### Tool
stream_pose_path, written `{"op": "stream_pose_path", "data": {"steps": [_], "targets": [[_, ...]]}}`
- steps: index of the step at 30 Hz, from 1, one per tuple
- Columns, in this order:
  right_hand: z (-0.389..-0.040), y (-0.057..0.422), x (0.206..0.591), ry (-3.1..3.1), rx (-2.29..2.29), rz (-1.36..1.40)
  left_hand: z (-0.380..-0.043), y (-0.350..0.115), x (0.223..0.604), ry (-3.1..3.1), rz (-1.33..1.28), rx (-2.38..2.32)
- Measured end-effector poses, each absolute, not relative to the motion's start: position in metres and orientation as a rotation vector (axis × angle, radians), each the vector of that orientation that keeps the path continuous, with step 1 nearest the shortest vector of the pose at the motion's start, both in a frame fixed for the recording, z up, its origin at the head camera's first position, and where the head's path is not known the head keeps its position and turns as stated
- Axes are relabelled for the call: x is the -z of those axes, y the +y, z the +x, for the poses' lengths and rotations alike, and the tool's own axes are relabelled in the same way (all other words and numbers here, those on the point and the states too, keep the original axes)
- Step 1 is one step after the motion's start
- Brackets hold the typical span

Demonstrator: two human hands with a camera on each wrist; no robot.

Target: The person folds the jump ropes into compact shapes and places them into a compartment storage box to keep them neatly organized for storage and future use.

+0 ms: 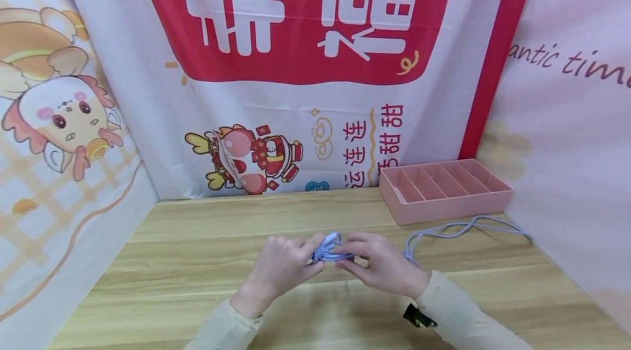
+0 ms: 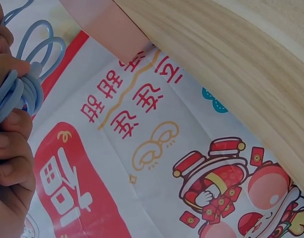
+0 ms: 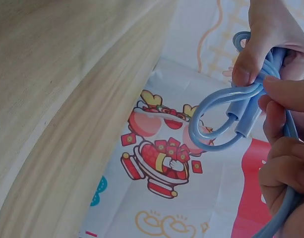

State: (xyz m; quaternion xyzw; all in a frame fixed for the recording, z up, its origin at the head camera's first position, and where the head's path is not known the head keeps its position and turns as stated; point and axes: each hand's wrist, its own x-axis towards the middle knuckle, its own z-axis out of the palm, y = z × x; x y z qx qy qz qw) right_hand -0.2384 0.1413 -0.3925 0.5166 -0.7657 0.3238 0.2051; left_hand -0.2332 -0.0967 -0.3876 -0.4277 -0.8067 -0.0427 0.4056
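Note:
A light blue cable is wound into a small bundle, held above the table between both hands. My left hand grips the wound part, its thumb across the coils. From the other side my right hand pinches a strand with thumb and forefinger at the bundle. In the right wrist view a loop stands out from the bundle beside two thicker sleeves with thin cord at their ends. Coils also show at the left hand's fingers in the left wrist view. Fingers hide part of the bundle.
The cable's loose length trails over the table's right side. Behind it a pink divided box stands against the back corner. Printed cloths wall in the wooden table at the back and both sides. A black strap hangs at the right cuff.

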Motion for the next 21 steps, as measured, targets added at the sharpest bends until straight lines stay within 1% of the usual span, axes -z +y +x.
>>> {"op": "stream_pose_path", "data": {"steps": [7, 21], "targets": [[-0.2394, 0.1404, 0.3927, -2.136, -0.853, 1.433, -0.2336, -0.0966, 0.3882, -2.062, -1.094, 0.079], [-0.2406, 0.1393, 0.3929, -2.093, -0.804, 1.516, -0.2319, -0.097, 0.3899, -2.082, -1.097, 0.057]]}}
